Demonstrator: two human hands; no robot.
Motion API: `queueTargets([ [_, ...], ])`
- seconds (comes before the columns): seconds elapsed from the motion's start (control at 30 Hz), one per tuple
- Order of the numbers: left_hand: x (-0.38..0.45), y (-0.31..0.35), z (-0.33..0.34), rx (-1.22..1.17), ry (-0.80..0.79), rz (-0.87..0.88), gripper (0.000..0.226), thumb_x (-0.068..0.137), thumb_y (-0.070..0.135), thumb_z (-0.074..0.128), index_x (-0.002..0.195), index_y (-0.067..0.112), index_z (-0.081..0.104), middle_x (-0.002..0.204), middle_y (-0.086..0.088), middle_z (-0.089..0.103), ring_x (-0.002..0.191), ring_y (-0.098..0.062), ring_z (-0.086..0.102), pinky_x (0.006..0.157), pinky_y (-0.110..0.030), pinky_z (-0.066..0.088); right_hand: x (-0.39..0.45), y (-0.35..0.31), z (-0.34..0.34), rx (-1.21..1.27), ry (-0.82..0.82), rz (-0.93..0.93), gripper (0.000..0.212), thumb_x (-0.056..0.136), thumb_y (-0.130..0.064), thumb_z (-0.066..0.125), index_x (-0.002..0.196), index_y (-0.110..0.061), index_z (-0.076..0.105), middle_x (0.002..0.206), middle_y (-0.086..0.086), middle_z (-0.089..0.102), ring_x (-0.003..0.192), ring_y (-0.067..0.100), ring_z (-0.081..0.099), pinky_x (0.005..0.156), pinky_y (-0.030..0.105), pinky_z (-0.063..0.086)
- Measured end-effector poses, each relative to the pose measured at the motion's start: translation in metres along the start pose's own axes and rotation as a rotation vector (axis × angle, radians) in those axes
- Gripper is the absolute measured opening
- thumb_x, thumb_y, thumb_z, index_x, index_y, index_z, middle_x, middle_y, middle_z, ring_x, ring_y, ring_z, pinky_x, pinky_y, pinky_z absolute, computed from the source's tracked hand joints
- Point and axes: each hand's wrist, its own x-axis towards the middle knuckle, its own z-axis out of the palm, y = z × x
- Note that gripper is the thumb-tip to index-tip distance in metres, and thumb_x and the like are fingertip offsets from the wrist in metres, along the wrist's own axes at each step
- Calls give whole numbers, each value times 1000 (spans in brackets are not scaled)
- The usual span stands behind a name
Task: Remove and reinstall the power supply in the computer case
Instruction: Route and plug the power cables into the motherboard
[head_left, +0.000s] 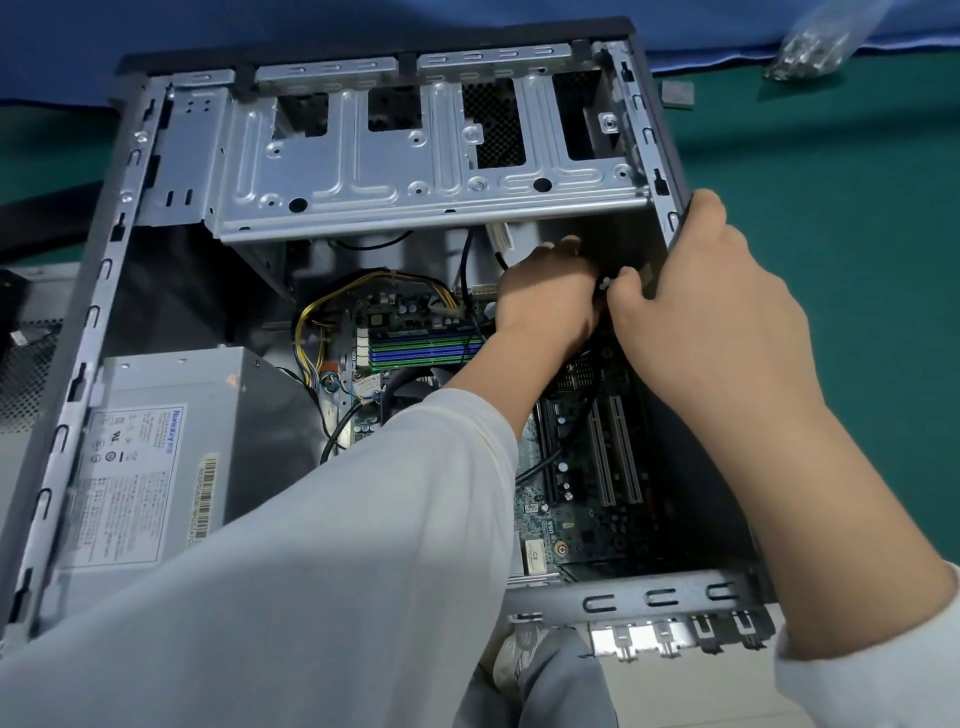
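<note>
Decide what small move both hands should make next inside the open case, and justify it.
Probably pull the small white connector free. Both the left hand and right hand meet on it by the dark case wall, while the grey boxy power supply still sits in its corner with yellow cables attached.

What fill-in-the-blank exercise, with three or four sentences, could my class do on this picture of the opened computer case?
1. The power supply sits in the near-left corner of the ____.
2. The left hand reaches inside the case, just below the metal ____ cage.
3. The right hand rests on the case's ____ edge.
4. The table surface beside the case is ____ in colour.

Missing words: case; drive; right; green
</note>
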Motion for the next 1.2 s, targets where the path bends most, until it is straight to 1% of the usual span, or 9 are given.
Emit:
queueTargets([
  [0.1,1,1,-3,-133,-25,-96,13,89,25,51,92,13,55,104,-10,61,96,-31,58,68,-30,38,1,1,1,2,0,-1,55,94,-34,44,139,-7,27,127,14,49,78,27,38,64,34,27],
  [0.3,0,3,-6,-181,-70,-126,16,88,25,52,75,19,45,93,-11,64,85,-32,60,65,-28,38,0,1,-1,-9,0,-7,56,94,-34,44,140,-7,26,128,14,48,96,38,54,65,34,27],
  [0.47,0,3,-6,-200,-42,-105,14,88,24,52,77,19,44,94,-12,64,83,-32,58,64,-29,37,0,1,-1,-18,3,-17,56,94,-34,44,140,-7,26,128,14,48,95,38,54,65,34,26],
  [0.63,1,1,-3,-162,-27,-92,12,89,22,52,97,14,57,95,-12,64,85,-33,60,64,-30,37,0,1,0,-18,8,-15,56,94,-34,44,140,-7,26,129,14,48,95,37,54,65,34,26],
  [0.87,4,-1,0,-106,-24,-31,4,87,18,52,85,16,53,91,-13,62,80,-34,57,63,-30,36,0,1,0,-29,19,-22,56,94,-34,44,139,-6,27,127,14,49,95,37,54,65,34,26],
  [0.97,3,-1,3,-95,1,-27,14,87,16,51,78,18,40,80,-10,54,69,-29,46,61,-30,35,0,1,0,-30,18,-19,56,94,-33,44,140,-7,27,128,14,49,95,37,54,65,34,26],
  [1.03,3,-1,4,-99,9,-17,11,87,17,51,79,16,44,76,-5,43,67,-28,41,61,-30,35,-1,1,0,-27,17,-17,56,93,-33,44,140,-7,27,128,14,49,95,37,54,65,34,27],
  [1.1,3,-2,3,-103,4,-2,9,87,18,52,81,15,47,76,-4,40,67,-27,40,61,-31,34,-1,0,0,-25,14,-15,56,93,-33,44,140,-7,27,128,14,49,94,36,54,66,34,27],
  [1.2,4,-1,2,-92,-20,2,22,87,15,52,71,16,37,74,-5,39,65,-29,41,62,-31,36,-1,-1,-1,-21,9,-11,56,94,-33,44,139,-6,27,127,14,49,93,36,54,66,34,27],
])
